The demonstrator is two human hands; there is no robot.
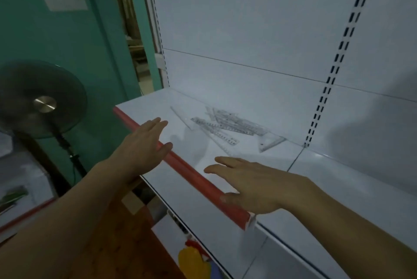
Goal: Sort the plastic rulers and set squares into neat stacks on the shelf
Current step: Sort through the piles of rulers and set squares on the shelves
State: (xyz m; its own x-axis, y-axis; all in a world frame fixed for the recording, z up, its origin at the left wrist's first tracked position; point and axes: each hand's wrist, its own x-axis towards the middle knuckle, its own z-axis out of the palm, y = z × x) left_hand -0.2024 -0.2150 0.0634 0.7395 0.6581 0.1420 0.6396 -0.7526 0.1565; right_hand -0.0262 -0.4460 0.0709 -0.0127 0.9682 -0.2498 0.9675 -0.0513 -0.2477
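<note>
Head view: a fan stands far left; clear rulers lie jumbled on the shelf; left hand and right hand hover flat, fingers straight, holding nothing.

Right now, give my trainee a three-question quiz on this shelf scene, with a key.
1. True or false: the left hand grips a ruler.
2. The heap of clear rulers and set squares lies: A) stacked neatly, B) jumbled and overlapping, C) on the floor.
3. Fill in: the front edge strip of the shelf is coloured ____.

Key: 1 false, both it and the right hand are open and hold nothing; 2 B; 3 red.
</note>
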